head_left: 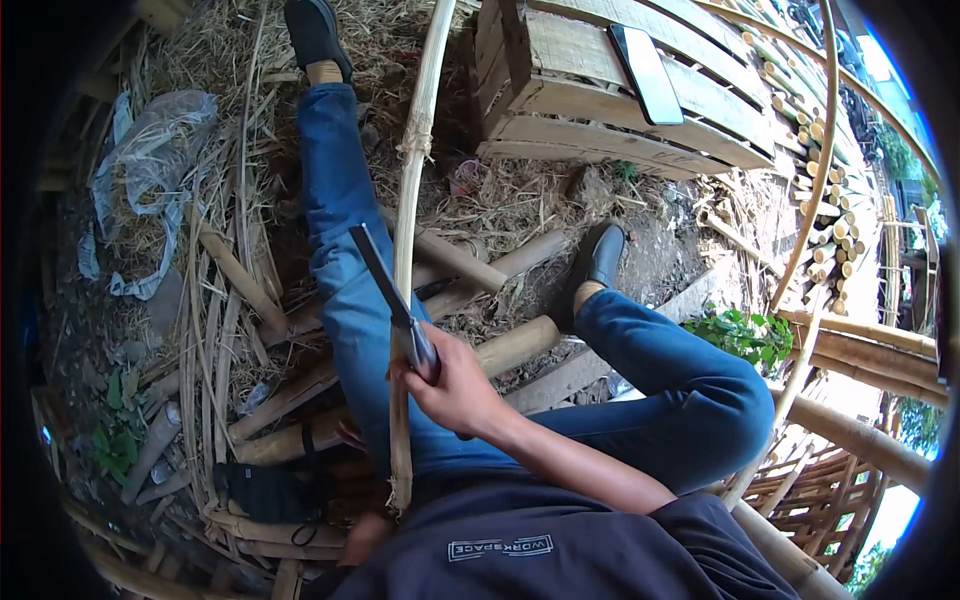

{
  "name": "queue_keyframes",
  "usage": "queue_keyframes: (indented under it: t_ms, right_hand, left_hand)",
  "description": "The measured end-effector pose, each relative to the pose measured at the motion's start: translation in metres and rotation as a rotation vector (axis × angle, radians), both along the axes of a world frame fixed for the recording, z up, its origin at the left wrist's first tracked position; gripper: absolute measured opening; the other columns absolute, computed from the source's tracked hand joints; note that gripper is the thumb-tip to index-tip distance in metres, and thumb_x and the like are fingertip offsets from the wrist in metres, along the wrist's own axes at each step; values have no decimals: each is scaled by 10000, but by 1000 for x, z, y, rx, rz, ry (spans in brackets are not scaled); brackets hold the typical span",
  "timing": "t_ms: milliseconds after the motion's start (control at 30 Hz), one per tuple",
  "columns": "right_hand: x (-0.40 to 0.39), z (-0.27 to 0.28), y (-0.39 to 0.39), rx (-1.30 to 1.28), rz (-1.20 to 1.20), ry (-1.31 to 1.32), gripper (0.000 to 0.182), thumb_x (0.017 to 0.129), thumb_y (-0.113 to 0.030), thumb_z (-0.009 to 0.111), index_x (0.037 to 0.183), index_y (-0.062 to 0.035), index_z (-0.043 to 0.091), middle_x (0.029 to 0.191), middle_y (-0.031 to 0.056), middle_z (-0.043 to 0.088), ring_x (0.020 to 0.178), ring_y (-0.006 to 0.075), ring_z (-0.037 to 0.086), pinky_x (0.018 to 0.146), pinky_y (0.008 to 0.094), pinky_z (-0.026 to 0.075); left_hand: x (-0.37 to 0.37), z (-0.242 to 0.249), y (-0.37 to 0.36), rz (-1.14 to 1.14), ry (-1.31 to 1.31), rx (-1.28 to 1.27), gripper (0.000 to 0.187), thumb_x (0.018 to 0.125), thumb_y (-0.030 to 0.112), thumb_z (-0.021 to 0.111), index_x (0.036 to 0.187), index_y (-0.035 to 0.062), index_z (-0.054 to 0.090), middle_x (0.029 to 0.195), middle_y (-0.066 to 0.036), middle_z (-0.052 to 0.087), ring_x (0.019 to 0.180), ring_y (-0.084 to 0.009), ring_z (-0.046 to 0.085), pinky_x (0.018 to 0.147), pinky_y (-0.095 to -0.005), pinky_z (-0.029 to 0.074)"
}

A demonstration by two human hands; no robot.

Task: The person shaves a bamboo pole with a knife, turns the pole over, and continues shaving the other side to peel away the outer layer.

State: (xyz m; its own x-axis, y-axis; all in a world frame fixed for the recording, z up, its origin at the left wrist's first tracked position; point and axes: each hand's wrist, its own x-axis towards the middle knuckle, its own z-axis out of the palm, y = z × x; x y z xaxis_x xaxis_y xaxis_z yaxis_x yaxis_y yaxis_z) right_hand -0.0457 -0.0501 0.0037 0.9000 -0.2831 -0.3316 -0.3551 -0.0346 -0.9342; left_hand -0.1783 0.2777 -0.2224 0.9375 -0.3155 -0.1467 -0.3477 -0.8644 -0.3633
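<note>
My right hand (pixel 455 385) is closed around the grey handle of a long, narrow-bladed knife (pixel 382 275). Its dark blade points up and to the left, overlapping a long pale bamboo strip (pixel 412 190). That strip runs from the top of the view down over my left thigh to my waist, with a frayed node midway and a ragged lower end. My left hand (pixel 351 436) is low beside my left thigh, partly in shadow, its visible fingers apart and nothing showing in them. My knees are spread around the work.
A wooden crate (pixel 610 95) with a phone (pixel 646 75) on top stands ahead. Cut bamboo poles (pixel 835 245) are stacked at right. Bamboo pieces (pixel 515 345) and shavings cover the ground between my legs. A plastic bag (pixel 155 150) and a black pouch (pixel 262 492) lie at left.
</note>
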Motion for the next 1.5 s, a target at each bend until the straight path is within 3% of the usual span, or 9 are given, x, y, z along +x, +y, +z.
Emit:
queue_keyframes:
  t_ms: [133, 333, 367, 467, 633, 867, 1100, 1233, 1500]
  right_hand:
    - [13, -12, 2, 53, -47, 0, 139, 859, -65, 660, 955, 1, 586, 830, 102, 691, 788, 175, 647, 769, 349, 516]
    - [23, -9, -29, 8, 170, 58, 162, 881, -93, 682, 893, -20, 539, 712, 7, 534, 680, 106, 494, 661, 311, 464]
    - [22, -6, -30, 54, 178, 48, 194, 876, -91, 693, 874, -27, 510, 689, -14, 438, 661, 104, 417, 619, 305, 423]
    - [21, -11, -16, 250, 129, -73, 208, 870, -107, 699, 880, -26, 508, 675, -8, 430, 656, 111, 410, 604, 321, 407]
    - [29, 9, -2, 166, 192, -58, 203, 861, -98, 690, 973, -16, 543, 668, 14, 417, 645, 128, 385, 598, 337, 397]
    - [29, 30, 1, 119, 209, -200, 205, 849, -91, 697, 915, -19, 516, 661, 16, 407, 642, 128, 375, 594, 333, 401]
    - [8, 1, 12, 42, 127, -241, 219, 844, -111, 706, 874, -17, 510, 669, 52, 456, 646, 155, 429, 618, 355, 425]
    - [17, 22, 2, 11, 266, -257, 246, 843, -134, 728, 876, -16, 514, 673, 68, 470, 643, 174, 442, 630, 366, 440]
    - [15, -6, 11, 116, 274, -263, 241, 841, -135, 731, 878, -10, 528, 670, 70, 475, 650, 162, 455, 623, 373, 445]
  left_hand:
    - [-8, 7, 13, -11, 22, -18, 534, 926, 180, 578, 1405, 8, 417, 1387, -291, 500, 1303, -383, 513, 1015, -554, 447]
    - [-35, 35, 40, -23, 113, 29, 518, 923, 173, 578, 1391, 5, 432, 1367, -292, 514, 1286, -379, 526, 1009, -544, 453]
    - [-40, 39, 43, -24, 133, 37, 515, 922, 172, 577, 1388, 5, 434, 1364, -292, 516, 1283, -378, 529, 1008, -543, 453]
    - [-53, 52, 55, -37, 182, 71, 507, 921, 169, 577, 1381, 4, 441, 1354, -292, 523, 1275, -375, 535, 1005, -538, 456]
    - [-57, 69, 62, -32, 285, 90, 494, 918, 163, 577, 1368, 2, 454, 1338, -293, 535, 1260, -371, 546, 1000, -530, 461]
    - [-24, 37, 48, -86, 396, 88, 476, 914, 155, 576, 1351, -1, 471, 1314, -293, 551, 1240, -366, 562, 993, -519, 467]
    - [10, 31, 42, -196, 612, 136, 458, 910, 148, 576, 1334, -3, 488, 1291, -294, 567, 1220, -360, 577, 986, -508, 474]
    - [33, 38, 42, -271, 780, 157, 448, 908, 143, 575, 1324, -5, 498, 1278, -294, 576, 1209, -357, 586, 982, -502, 478]
    - [60, 51, 38, -379, 1007, 214, 429, 903, 134, 575, 1304, -8, 518, 1251, -295, 595, 1186, -351, 604, 974, -489, 485]
